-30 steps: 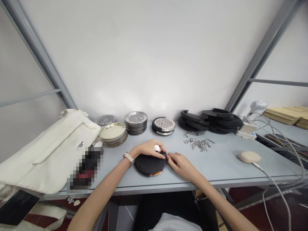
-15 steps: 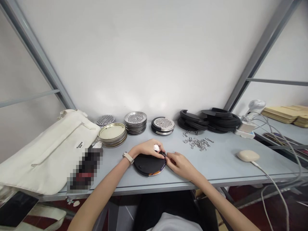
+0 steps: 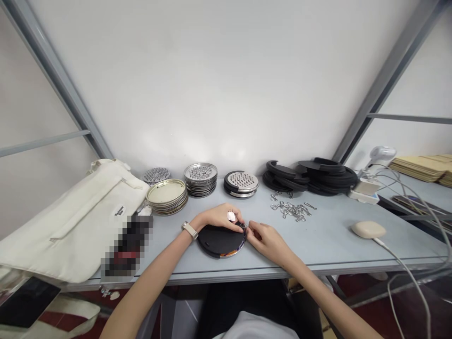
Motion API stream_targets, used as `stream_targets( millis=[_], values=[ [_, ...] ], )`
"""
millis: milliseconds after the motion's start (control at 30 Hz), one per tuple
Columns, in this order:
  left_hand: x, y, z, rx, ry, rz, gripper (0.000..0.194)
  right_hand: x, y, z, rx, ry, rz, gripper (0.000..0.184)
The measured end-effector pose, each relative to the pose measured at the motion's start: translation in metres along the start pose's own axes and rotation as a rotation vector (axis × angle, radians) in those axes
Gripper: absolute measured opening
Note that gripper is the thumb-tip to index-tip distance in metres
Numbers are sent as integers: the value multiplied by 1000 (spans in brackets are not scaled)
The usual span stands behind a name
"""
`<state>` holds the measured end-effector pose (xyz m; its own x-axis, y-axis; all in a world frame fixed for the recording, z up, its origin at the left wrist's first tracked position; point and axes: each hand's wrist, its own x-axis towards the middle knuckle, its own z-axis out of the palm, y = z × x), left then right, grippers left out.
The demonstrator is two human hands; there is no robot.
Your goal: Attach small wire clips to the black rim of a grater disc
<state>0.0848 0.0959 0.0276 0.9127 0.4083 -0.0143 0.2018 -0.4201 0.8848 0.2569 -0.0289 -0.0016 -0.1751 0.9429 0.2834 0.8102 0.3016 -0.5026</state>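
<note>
A black round case (image 3: 221, 242) with a printed, shiny rim lies flat on the table near its front edge. My left hand (image 3: 223, 217) rests across its far side, closed on the edge, with thumb and fingers at the right rim. Close beside it, my right hand (image 3: 264, 239) pinches a small metal clip (image 3: 245, 227) against that rim; the fingers partly hide it. Behind my right hand lies a loose pile of wire clips (image 3: 291, 210). A round perforated metal grater (image 3: 242, 181) in a black holder sits at the back.
Stacks of gold-rimmed lids (image 3: 166, 193) and perforated metal discs (image 3: 200, 175) stand at the back left. Black plastic holders (image 3: 326, 176) are piled at the back right. A cream bag (image 3: 81, 221) covers the left end. A white corded device (image 3: 368, 230) lies right.
My right hand has drawn slightly away from the rim, and more of the metal clip shows between the hands. My left hand keeps its hold; the view shifts slightly.
</note>
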Motion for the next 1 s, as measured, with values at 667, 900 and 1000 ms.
stream_targets(
  millis=[667, 900, 1000],
  values=[
    [0, 2, 0, 86, -3, 39, 31, 1, 4, 2, -103, -73, -80, 32],
    [0, 0, 0, 92, 5, 52, 27, 0, -1, -1, -6, -54, -30, 19],
    [-1, 1, 0, 100, -4, 44, 27, 0, -3, -4, 59, -54, -24, 15]
  ],
)
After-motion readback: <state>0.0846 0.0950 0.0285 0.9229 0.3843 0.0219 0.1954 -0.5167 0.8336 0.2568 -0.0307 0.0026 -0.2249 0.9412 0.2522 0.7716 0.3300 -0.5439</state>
